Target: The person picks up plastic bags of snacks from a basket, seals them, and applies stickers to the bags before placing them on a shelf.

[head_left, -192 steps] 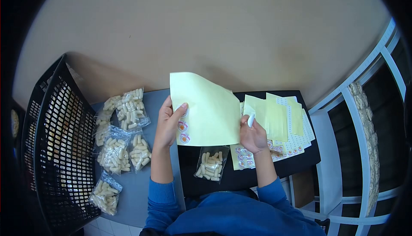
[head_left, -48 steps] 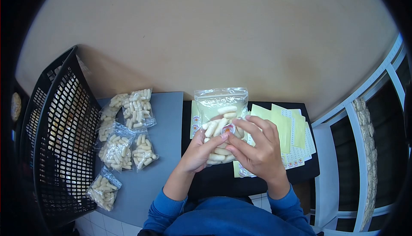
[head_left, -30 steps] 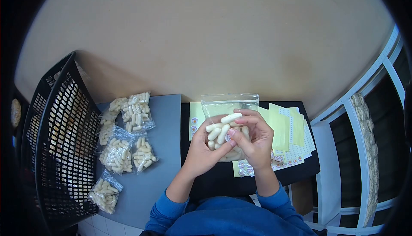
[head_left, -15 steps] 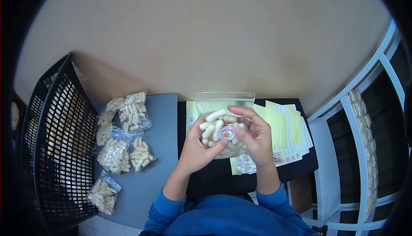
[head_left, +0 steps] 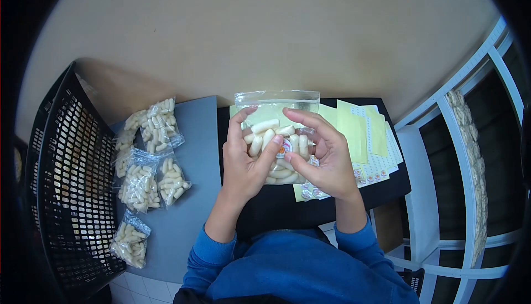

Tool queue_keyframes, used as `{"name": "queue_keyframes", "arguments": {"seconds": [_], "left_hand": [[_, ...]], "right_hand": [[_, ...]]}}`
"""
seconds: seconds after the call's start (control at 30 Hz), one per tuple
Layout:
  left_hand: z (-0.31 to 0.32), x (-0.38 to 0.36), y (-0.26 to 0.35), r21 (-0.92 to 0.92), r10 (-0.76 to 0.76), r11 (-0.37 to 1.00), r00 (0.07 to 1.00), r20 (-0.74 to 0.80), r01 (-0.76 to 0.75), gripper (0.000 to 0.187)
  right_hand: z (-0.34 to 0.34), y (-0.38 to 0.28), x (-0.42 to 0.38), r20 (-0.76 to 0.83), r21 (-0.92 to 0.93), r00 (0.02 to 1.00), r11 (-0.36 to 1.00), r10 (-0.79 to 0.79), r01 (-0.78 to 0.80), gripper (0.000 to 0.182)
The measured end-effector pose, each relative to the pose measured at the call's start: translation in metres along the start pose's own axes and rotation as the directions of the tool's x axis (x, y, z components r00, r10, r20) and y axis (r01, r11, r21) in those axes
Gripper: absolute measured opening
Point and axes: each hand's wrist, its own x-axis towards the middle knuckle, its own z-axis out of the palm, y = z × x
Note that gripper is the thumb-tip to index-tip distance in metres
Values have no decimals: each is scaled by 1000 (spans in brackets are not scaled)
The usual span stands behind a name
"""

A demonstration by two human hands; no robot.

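While the black perforated crate [head_left: 61,188] stands tilted at the far left, the grey tabletop [head_left: 193,193] beside it carries a loose cluster of filled clear bags [head_left: 146,163], and a black surface [head_left: 287,215] to the right bears overlapping yellow sticker sheets [head_left: 362,138]. Both forearms in blue sleeves [head_left: 287,271] rise from the bottom edge and converge at the middle, palms turned toward each other. Between them a clear zip bag of pale stick-shaped snacks [head_left: 274,132] is held upright above the black surface, its long axis running away from the person, its sealed strip at the far end and the heavy filled part nearer the body. Left hand [head_left: 246,163] grips the bag's left side, index finger stretched up along the edge and thumb pressing across the front. Right hand [head_left: 323,160] closes on the right side, fingers curled over the top of the contents and thumb pushed inward. Both thumbs meet at a small round orange sticker [head_left: 284,149] on the bag's front face.
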Motion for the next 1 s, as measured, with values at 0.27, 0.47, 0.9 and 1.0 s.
{"name": "queue_keyframes", "arguments": {"seconds": [0.27, 0.47, 0.9, 1.0], "left_hand": [[-47, 22, -16, 107, 49, 994, 982, -180, -30, 32], [-68, 21, -20, 246, -265, 927, 959, -103, 282, 51], [-26, -39, -92, 642, -598, 687, 767, 233, 341, 93], [-29, -55, -107, 678, -672, 631, 703, 234, 378, 95]], "right_hand": [[-68, 21, -33, -244, -171, 966, 977, 84, -128, 42], [-150, 76, -115, -657, -341, 737, 810, 157, -477, 30], [-152, 108, -111, -408, -782, 904, 463, 126, -418, 54], [-152, 124, -98, -271, -852, 933, 393, 235, -346, 65]]}}
